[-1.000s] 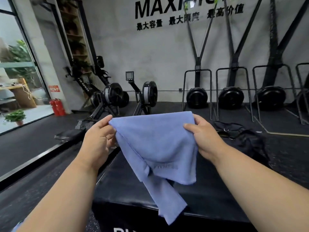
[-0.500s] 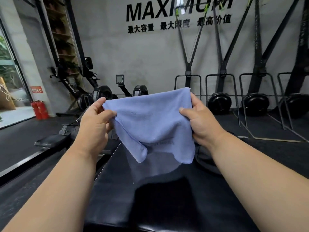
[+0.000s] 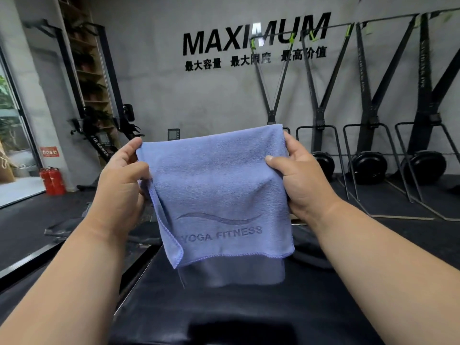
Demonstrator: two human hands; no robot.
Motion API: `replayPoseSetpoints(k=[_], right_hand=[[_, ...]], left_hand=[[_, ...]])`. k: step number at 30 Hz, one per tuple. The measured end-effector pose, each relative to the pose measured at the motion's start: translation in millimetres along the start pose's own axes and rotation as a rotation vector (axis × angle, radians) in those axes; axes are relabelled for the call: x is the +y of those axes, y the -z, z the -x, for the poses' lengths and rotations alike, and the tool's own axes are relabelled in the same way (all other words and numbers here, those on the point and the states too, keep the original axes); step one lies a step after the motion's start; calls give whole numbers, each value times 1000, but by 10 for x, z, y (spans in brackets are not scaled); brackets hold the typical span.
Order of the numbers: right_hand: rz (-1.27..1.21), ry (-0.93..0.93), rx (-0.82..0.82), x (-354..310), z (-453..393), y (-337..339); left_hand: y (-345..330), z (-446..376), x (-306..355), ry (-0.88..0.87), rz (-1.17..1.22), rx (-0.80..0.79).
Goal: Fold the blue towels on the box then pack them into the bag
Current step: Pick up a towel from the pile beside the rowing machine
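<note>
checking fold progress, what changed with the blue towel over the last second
The blue microfibre towel, bunched with a long tail a second ago, now hangs flat and squared above the black box. Left hand and right hand still pinch its top corners.

The grey concrete wall [image 3: 211, 100] carries big black letters "MAXIMUM" [image 3: 256, 33] and a row of smaller black Chinese characters below. Tall black slanted machines with round black wheels [image 3: 368, 166] stand along the wall on the right. On the left a narrow wooden shelf [image 3: 87, 70] goes up high, with a black rowing machine [image 3: 104, 143] before it. Two red fire extinguishers [image 3: 52, 180] stand near a large window [image 3: 12, 135] which gives daylight. The floor [image 3: 22, 227] is dark rubber.
</note>
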State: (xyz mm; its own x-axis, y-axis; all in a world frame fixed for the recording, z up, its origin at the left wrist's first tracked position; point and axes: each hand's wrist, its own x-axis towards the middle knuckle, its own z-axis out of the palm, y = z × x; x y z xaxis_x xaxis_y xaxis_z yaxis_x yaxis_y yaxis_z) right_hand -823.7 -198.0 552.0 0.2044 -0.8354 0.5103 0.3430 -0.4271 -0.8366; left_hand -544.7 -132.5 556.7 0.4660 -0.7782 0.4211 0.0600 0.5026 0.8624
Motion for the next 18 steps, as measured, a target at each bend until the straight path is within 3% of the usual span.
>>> replayPoseSetpoints(k=[5, 11, 15, 18], right_hand=[[40, -71, 28, 285, -59, 57], [197, -247, 36, 1167, -267, 294], [420, -599, -10, 2218, -49, 585], [612, -909, -88, 2754, 407, 770]], left_hand=[[151, -141, -322, 89, 1, -33], [323, -453, -1250, 319, -120, -110], [591, -260, -2203, 620, -425, -113], [811, 225, -2775, 726, -695, -292]])
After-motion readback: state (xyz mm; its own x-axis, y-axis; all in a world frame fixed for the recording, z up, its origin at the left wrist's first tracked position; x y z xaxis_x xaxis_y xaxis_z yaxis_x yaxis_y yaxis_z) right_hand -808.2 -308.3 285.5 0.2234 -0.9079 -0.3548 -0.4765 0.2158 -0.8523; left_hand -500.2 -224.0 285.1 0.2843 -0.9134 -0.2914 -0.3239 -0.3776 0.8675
